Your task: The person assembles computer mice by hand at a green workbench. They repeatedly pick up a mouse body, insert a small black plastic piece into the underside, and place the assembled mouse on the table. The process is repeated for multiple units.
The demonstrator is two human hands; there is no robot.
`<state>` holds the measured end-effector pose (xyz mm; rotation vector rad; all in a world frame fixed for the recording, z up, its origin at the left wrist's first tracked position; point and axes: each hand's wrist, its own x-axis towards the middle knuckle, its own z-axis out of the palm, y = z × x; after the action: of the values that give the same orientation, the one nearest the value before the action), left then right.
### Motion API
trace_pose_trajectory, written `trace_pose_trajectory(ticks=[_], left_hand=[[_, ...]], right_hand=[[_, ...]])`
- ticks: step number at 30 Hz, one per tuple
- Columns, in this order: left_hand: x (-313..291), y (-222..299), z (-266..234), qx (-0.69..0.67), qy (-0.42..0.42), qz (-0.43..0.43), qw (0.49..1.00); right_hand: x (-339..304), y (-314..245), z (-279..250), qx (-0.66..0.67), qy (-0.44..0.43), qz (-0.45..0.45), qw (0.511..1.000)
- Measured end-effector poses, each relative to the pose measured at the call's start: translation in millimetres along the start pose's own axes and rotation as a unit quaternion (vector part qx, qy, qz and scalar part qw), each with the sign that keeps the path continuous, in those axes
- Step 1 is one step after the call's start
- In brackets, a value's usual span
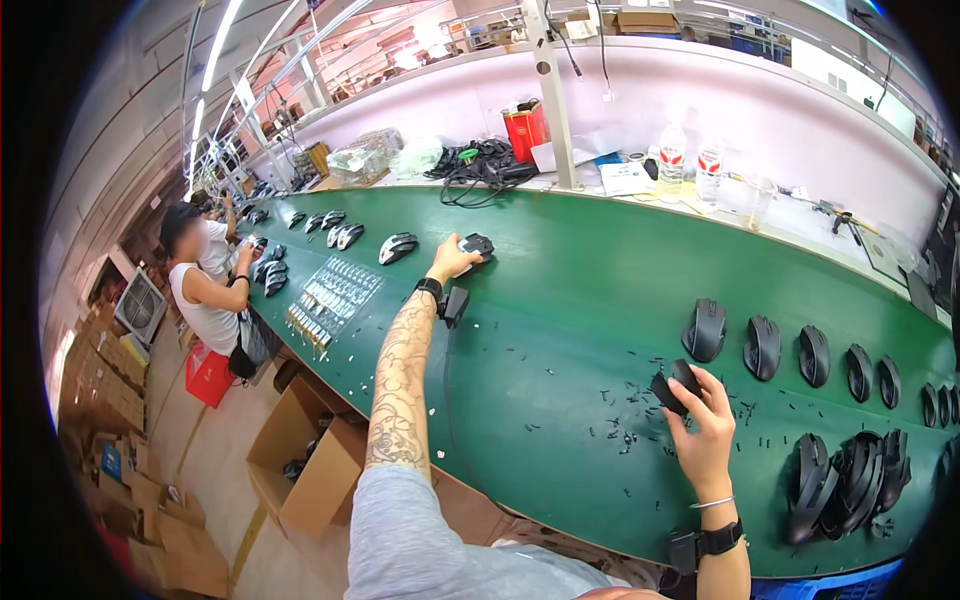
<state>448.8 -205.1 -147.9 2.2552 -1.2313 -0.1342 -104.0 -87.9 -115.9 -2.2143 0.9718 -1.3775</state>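
My left hand (452, 260) reaches far across the green bench, its fingers closed round a black and silver computer mouse (480, 246) on the surface. Nearer to me, my right hand (706, 425) grips a dark, curved mouse shell (672, 392) between thumb and fingers, above scattered small black screws (622, 437). The fingers partly cover the shell. Just beyond the right hand stands a black mouse (706, 330), first of a row running right. Left of my left hand, another black and silver mouse (398, 248) lies by itself.
Piled mouse shells (850, 485) lie at the near right. A tray of small parts (335, 300) is at the left, where a co-worker (205, 290) handles mice. An open cardboard box (305, 460) stands below the bench edge. Bottles (671, 160) and black cables (490, 165) line the back.
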Motion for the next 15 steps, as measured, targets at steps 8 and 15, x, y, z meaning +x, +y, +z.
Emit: trace_pose_trajectory(ticks=[8,15], left_hand=[[-141.2,157.5,-9.5,-0.559,-0.217,-0.104,0.794],[-254.8,215.8,6.2,-0.677,-0.355,-0.178,0.619]], right_hand=[[0.9,-5.6,-1.6,-0.019,-0.005,-0.028,0.999],[-1.8,4.1,-1.4,-0.029,-0.004,-0.02,0.999]])
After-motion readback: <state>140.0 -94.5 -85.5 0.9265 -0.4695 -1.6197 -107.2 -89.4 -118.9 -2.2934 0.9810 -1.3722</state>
